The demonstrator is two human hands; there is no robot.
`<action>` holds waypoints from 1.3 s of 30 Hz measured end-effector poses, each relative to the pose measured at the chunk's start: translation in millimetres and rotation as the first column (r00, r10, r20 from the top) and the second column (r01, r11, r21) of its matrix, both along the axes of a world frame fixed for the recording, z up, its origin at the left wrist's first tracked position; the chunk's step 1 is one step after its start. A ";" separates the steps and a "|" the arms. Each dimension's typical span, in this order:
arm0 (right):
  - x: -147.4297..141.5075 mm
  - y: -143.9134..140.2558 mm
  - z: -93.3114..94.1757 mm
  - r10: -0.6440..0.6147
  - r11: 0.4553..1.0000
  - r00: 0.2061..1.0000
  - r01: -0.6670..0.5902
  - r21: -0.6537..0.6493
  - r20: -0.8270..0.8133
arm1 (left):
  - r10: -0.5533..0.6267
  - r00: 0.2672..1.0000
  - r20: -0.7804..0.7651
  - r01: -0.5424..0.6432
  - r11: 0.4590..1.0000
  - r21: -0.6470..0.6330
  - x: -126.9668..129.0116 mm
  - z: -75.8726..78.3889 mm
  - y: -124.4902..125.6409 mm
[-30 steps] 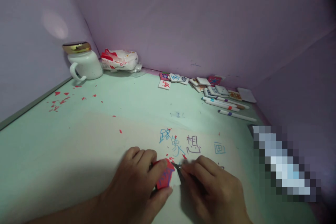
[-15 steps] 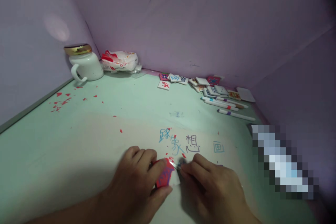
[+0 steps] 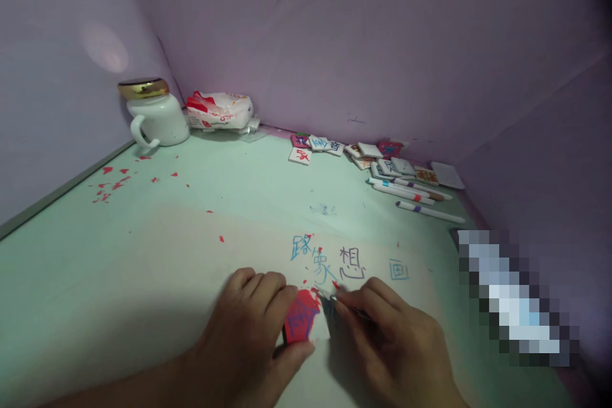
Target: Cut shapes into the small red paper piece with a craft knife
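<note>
Here my left hand (image 3: 248,325) pinches a red block (image 3: 299,322) flat on the table (image 3: 143,255), fingers and thumb closed around it; my right hand (image 3: 387,338) grips a thin blade (image 3: 329,299), its tip touching the block's right edge, below the written characters (image 3: 335,261)

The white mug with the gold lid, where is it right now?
In the head view the white mug with the gold lid stands at the far left corner of the pale green table, just left of a red-and-white plastic packet.
</note>
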State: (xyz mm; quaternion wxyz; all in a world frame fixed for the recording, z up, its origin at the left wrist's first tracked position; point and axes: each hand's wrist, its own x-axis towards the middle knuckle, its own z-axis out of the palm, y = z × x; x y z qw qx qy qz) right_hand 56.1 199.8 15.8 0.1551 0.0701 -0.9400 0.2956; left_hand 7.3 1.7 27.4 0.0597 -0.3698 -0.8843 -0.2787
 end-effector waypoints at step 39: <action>-7.2 -5.5 1.5 -0.001 0.995 1.000 -0.001 0.096 0.023 | -0.051 0.996 0.068 0.051 0.999 0.000 2.1 -6.1 -2.5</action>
